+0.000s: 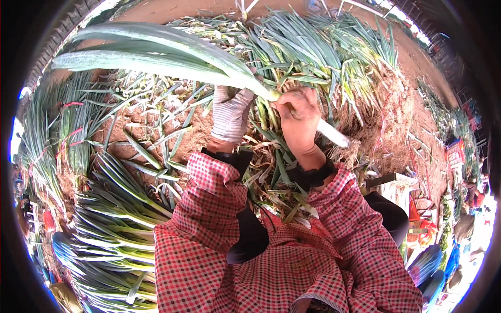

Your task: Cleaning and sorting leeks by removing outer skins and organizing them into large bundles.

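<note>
A thick leek-like green onion lies across both my hands, its broad green leaves reaching to the upper left. My left hand, in a striped grey-white glove, is closed round the stalk below the leaves. My bare right hand pinches the stalk where the green turns pale. From under that hand the white shank sticks out to the lower right and ends in roots. Both forearms wear red checked sleeves with dark cuffs.
A big heap of green onions with soily roots lies ahead. Bundles tied with red string stand at the left. Several onions are laid in a row at the lower left. Stripped leaves litter the soil between.
</note>
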`<state>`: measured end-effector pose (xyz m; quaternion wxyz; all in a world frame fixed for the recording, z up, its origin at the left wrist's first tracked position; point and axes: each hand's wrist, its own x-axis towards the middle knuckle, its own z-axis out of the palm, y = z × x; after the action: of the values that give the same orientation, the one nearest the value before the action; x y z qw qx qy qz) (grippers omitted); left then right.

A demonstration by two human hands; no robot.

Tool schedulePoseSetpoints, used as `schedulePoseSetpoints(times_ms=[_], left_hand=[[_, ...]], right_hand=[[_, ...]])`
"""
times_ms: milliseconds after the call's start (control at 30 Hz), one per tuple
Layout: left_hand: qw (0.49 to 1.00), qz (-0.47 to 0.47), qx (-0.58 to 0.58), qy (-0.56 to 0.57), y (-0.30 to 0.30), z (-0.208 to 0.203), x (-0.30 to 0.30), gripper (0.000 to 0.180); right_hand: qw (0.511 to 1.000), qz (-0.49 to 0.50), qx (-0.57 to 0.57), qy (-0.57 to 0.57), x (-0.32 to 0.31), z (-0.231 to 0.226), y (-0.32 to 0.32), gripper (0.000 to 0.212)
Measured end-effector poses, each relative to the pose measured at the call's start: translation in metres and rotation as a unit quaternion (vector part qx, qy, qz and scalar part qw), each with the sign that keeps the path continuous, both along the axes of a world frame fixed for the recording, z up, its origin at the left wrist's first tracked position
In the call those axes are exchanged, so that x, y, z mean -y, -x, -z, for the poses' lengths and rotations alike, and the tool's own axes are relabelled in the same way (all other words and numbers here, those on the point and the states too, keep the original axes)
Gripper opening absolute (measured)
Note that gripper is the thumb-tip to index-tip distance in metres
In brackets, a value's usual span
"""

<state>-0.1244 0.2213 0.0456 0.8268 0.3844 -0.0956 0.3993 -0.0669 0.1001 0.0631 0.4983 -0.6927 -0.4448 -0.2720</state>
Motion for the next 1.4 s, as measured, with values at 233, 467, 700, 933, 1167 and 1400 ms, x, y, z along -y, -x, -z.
schedulePoseSetpoints(times_ms=[233,467,700,933,1167,1400], left_hand=[[0.998,0.036,-0.004,-0.047,0.008,-0.004,-0.002,0.046],[0.997,-0.021,-0.040,-0.056,0.006,0.001,-0.003,0.045],[1.000,0.011,-0.026,-0.010,0.006,0.003,-0.004,0.046],[0.997,0.025,-0.011,0.066,0.006,-0.007,0.001,0.045],[0.991,0.013,-0.008,0.131,0.002,-0.003,-0.005,0.042],[0.988,0.119,-0.013,0.099,0.006,-0.004,-0.028,0.043]], right_hand=[[0.990,-0.035,-0.103,0.089,0.005,-0.026,0.001,0.031],[0.996,-0.060,0.037,0.061,0.005,-0.004,-0.005,0.024],[0.947,-0.165,-0.274,-0.011,0.003,-0.004,-0.007,0.026],[0.982,-0.116,0.149,0.027,0.014,0.000,-0.003,0.018],[0.942,-0.244,0.153,0.172,0.028,-0.019,-0.005,0.016],[0.840,-0.459,-0.237,0.162,0.049,-0.019,0.009,0.013]])
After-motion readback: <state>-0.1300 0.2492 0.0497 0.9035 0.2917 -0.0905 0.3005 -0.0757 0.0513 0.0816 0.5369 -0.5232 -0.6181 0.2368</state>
